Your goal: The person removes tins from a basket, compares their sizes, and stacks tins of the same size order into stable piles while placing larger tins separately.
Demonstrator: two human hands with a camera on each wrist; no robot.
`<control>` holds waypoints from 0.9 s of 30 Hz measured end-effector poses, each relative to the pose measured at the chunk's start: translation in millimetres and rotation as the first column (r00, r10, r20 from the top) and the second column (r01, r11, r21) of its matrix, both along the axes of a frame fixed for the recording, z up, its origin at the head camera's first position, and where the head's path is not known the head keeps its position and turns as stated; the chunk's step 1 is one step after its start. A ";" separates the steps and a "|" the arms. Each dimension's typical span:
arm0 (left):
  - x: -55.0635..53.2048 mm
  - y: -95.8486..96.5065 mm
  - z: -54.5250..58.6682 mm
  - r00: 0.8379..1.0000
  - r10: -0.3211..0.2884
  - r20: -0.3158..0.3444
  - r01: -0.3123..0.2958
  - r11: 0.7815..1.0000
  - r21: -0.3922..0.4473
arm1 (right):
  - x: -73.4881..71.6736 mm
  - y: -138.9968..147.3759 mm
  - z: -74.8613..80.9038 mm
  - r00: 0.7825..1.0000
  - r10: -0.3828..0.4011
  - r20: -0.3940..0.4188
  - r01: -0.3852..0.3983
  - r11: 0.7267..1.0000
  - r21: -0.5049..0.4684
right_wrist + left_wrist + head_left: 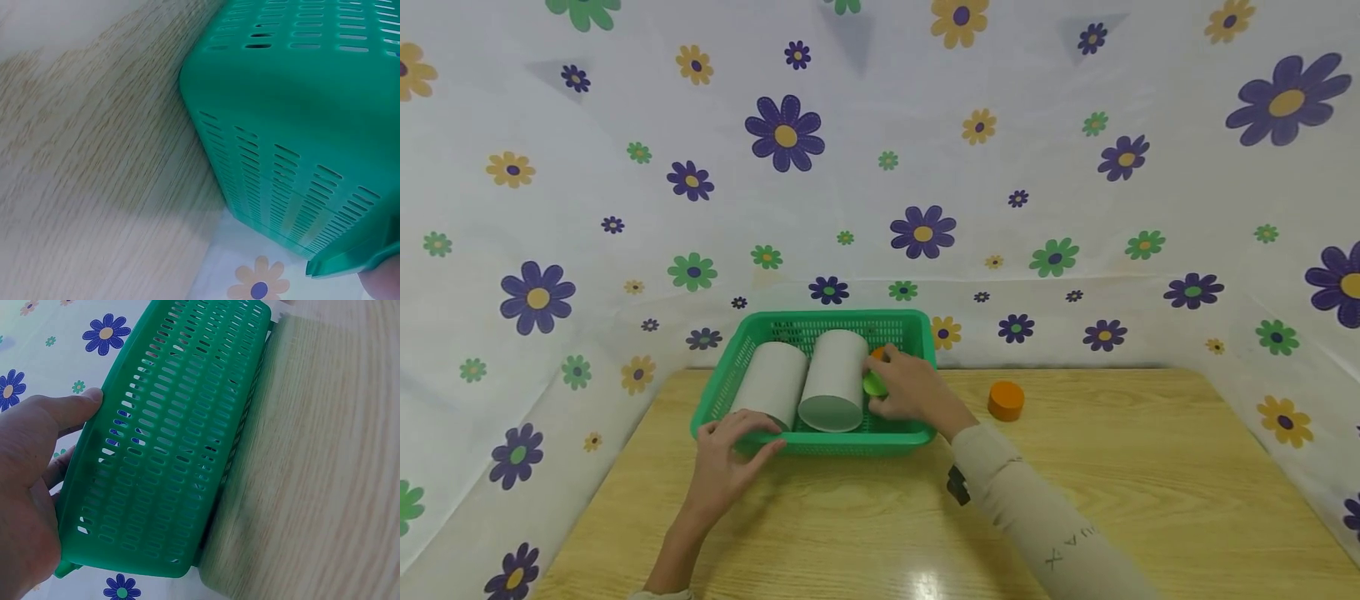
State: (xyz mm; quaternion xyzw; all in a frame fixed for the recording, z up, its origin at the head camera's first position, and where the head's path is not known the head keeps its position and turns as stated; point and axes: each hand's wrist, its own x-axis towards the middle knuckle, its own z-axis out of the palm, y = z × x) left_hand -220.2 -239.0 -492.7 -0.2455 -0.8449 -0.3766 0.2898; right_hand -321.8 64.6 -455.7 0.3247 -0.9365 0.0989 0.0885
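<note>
A green plastic basket [842, 440] with slotted sides stands near the back of the table. Two white cylinders [833, 367] lie side by side in it. My left hand [724, 454] grips the front left rim; in the left wrist view its thumb [81, 407] presses the rim from outside, with fingers on the inner side. Inside the basket's right end, my right hand [910, 385] holds a small lime-green object [874, 384], mostly hidden by the fingers. An orange item [877, 353] shows partly behind that hand. In the right wrist view, only a bit of the hand appears at the lower right edge.
An orange round cap-like piece [1006, 401] sits on the wooden table [1120, 483], right of the basket. A flower-printed white cloth [865, 183] rises right behind the table and along both sides. Under the right wrist is a small black device [958, 485].
</note>
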 end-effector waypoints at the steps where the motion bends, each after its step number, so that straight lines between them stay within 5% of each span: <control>1: 0.1 0.5 0.0 1.000 -0.002 0.001 0.002 1.000 0.001 | 0.3 1.0 -0.2 1.000 0.007 -0.003 -0.007 1.000 -0.030; 7: -1.1 1.8 -3.3 1.000 -0.005 -0.002 0.005 1.000 0.004 | 2.5 5.9 -1.8 0.999 0.027 -0.029 -0.032 0.982 -0.189; 18: 3.1 -2.3 -6.6 1.000 -0.002 -0.002 0.002 1.000 0.009 | 7.9 2.2 -6.0 0.999 0.015 -0.036 -0.025 0.952 -0.306; 27: -0.9 -6.2 -6.4 1.000 -0.015 -0.009 0.015 1.000 0.000 | 7.5 3.9 -7.7 0.997 0.029 -0.069 -0.057 0.891 -0.450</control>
